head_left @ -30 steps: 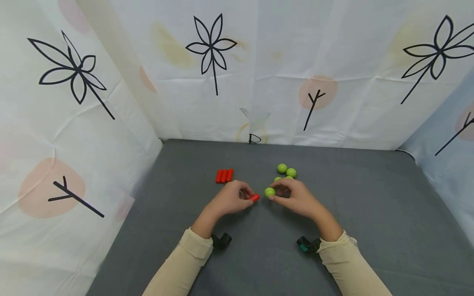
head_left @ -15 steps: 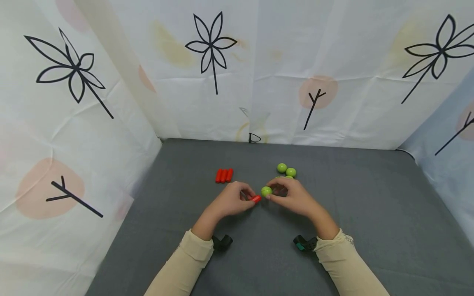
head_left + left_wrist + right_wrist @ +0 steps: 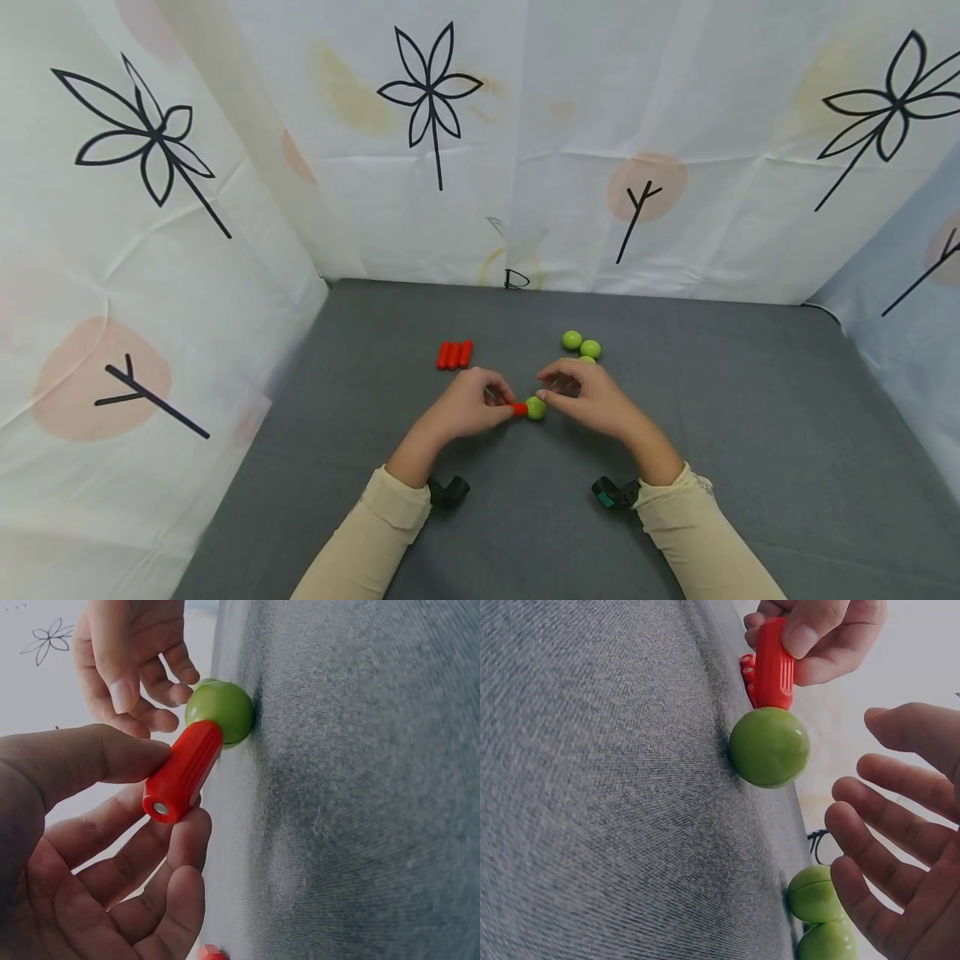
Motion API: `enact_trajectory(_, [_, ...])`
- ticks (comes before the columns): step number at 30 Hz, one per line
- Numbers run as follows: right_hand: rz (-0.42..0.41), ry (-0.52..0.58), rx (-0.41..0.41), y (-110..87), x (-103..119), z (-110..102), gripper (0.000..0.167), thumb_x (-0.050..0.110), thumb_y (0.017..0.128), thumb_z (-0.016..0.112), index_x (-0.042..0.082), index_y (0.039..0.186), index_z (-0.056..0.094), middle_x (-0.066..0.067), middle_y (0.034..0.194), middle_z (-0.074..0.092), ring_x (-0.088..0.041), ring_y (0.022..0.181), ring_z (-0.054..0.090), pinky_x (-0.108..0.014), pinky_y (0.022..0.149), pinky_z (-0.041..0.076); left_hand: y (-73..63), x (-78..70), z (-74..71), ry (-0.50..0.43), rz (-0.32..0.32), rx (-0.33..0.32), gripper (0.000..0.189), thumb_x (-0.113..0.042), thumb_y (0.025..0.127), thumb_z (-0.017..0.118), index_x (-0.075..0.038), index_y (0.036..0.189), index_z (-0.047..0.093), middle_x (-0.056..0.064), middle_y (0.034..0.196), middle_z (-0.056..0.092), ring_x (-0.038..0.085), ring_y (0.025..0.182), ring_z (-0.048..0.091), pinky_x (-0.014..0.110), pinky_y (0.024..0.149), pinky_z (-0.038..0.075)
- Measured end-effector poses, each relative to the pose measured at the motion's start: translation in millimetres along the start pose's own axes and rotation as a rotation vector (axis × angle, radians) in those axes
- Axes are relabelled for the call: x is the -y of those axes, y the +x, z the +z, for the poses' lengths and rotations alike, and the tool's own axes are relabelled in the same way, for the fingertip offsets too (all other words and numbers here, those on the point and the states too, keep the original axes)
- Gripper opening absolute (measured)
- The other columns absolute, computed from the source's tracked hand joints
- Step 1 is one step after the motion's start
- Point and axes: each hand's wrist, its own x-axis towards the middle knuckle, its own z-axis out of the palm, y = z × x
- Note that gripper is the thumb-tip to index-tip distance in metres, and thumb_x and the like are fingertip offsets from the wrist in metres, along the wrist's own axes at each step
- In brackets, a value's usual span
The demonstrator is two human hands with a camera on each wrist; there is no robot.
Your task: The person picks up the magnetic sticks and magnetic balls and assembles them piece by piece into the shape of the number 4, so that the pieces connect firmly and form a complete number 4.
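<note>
My left hand (image 3: pixel 471 403) pinches a short red ribbed rod (image 3: pixel 184 771) between thumb and fingers. A small silvery disc shows in the rod's near end in the left wrist view. At its other end the rod meets a glossy green ball (image 3: pixel 769 747), which sits at the grey cloth surface. Just right of that ball, my right hand (image 3: pixel 598 400) holds nothing; its fingers are spread and lightly bent, apart from the ball in the right wrist view.
Three red rods (image 3: pixel 453 356) lie side by side beyond my left hand. Several green balls (image 3: pixel 572 340) are grouped beyond my right hand, partly hidden by it. A patterned white cloth (image 3: pixel 562 133) stands along the table's (image 3: pixel 375 325) back and sides.
The green ball moved left and down from my right fingers to the end of the red rod, and my right hand let it go. My left hand stayed nearly still.
</note>
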Motion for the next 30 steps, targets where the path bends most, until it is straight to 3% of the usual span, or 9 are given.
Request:
enact_trajectory(10, [0.013, 0.012, 0.003, -1.2, -2.6, -2.6, 0.027, 0.018, 0.101, 0.074, 0.003, 0.124, 0.074, -0.014, 0.119, 0.075, -0.022, 0.098, 0.072, -0.047, 0.088, 0.06, 2.0, 1.5, 0.6, 0.014, -0.028, -0.006, 0.005, -0.011, 0.096, 0.076, -0.01, 0.1, 0.079, 0.002, 0.094, 0.074, 0.012, 0.069, 0.065, 0.029, 0.066, 0.056])
enact_trajectory(18, [0.031, 0.015, -0.019, -4.6, -2.6, -7.3, 0.028, 0.019, 0.102, 0.074, 0.003, 0.125, 0.073, -0.014, 0.119, 0.075, -0.021, 0.098, 0.071, -0.04, 0.088, 0.06, 3.0, 0.9, 3.0, 0.038, -0.064, 0.022, 0.017, -0.016, 0.096, 0.078, -0.007, 0.109, 0.08, 0.005, 0.103, 0.078, 0.011, 0.079, 0.069, 0.03, 0.072, 0.059])
enact_trajectory(25, [0.044, 0.031, -0.046, -6.3, -3.9, -6.9, 0.029, 0.018, 0.102, 0.074, 0.002, 0.125, 0.073, -0.014, 0.117, 0.075, -0.023, 0.101, 0.071, -0.039, 0.088, 0.059, 3.0, 5.4, 5.2, 0.044, -0.09, 0.06, 0.015, -0.012, 0.095, 0.077, -0.007, 0.108, 0.081, 0.003, 0.095, 0.077, 0.011, 0.076, 0.066, 0.03, 0.07, 0.057])
enact_trajectory(30, [0.044, 0.021, -0.087, -7.4, -5.5, -6.7, 0.027, 0.015, 0.1, 0.076, 0.001, 0.123, 0.073, -0.013, 0.117, 0.075, -0.03, 0.104, 0.072, -0.047, 0.088, 0.059, 4.6, 8.4, 6.2, 0.043, -0.096, 0.087, 0.012, -0.011, 0.095, 0.076, -0.008, 0.105, 0.081, 0.001, 0.089, 0.075, 0.013, 0.071, 0.063, 0.029, 0.066, 0.053])
